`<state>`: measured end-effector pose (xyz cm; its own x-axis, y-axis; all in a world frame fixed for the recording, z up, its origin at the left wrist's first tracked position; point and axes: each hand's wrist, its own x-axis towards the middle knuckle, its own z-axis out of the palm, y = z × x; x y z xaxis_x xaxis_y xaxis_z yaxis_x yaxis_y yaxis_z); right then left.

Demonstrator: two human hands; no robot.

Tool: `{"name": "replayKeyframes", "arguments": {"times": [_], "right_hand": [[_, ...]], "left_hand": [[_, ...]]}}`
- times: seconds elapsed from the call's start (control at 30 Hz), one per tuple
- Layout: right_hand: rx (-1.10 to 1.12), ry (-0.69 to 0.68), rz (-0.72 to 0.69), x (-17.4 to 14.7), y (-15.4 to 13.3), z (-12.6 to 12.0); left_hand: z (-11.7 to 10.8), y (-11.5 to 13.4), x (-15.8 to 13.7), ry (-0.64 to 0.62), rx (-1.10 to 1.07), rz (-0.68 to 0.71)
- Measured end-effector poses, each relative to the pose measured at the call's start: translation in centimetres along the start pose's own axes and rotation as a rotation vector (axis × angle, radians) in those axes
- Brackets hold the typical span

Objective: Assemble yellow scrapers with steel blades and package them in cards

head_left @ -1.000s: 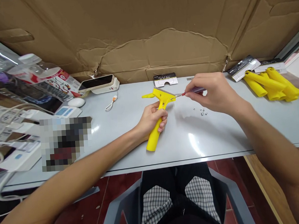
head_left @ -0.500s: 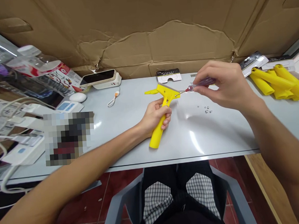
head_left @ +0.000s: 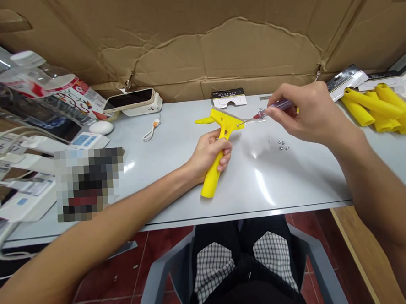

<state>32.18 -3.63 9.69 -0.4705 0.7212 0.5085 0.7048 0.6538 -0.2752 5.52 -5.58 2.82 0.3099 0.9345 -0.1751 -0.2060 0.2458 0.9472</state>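
My left hand (head_left: 212, 156) is wrapped round the handle of a yellow plastic scraper (head_left: 211, 181), whose wide head points away from me. With its fingers closed on the handle, my right hand (head_left: 305, 109) holds a screwdriver (head_left: 279, 105) with a see-through purplish handle and a red collar. The thin shaft slants down to the left, and its tip is at a small screw (head_left: 237, 125) on the right side of the scraper's head. Several small screws and nuts (head_left: 282, 145) lie on the table below my right hand.
At the right rest several yellow handles (head_left: 375, 109) with black-and-white packaging cards. Another card (head_left: 229, 98) lies at the back by the cardboard wall (head_left: 170, 67). A phone (head_left: 129, 100), a short cable (head_left: 151, 129), bottles (head_left: 47, 83) and power strips (head_left: 25, 199) crowd the left.
The whole view has shifted slightly. Both hands keep their holds, and the screwdriver's handle has moved a little to the right, its tip still at the scraper's head.
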Motion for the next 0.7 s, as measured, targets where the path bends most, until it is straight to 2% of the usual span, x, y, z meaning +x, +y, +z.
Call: {"name": "replayKeyframes", "arguments": {"times": [0.2, 0.5, 0.7], "right_hand": [[0.020, -0.079, 0.028, -0.37, 0.36, 0.01], [-0.047, -0.088, 0.066, -0.01, -0.05, -0.19], [0.010, -0.111, 0.053, -0.31, 0.13, -0.41]], "left_hand": [[0.09, 0.08, 0.02, 0.013, -0.013, 0.000], [-0.09, -0.04, 0.01, 0.001, -0.010, 0.008], [-0.01, 0.11, -0.02, -0.001, 0.000, 0.003]]}}
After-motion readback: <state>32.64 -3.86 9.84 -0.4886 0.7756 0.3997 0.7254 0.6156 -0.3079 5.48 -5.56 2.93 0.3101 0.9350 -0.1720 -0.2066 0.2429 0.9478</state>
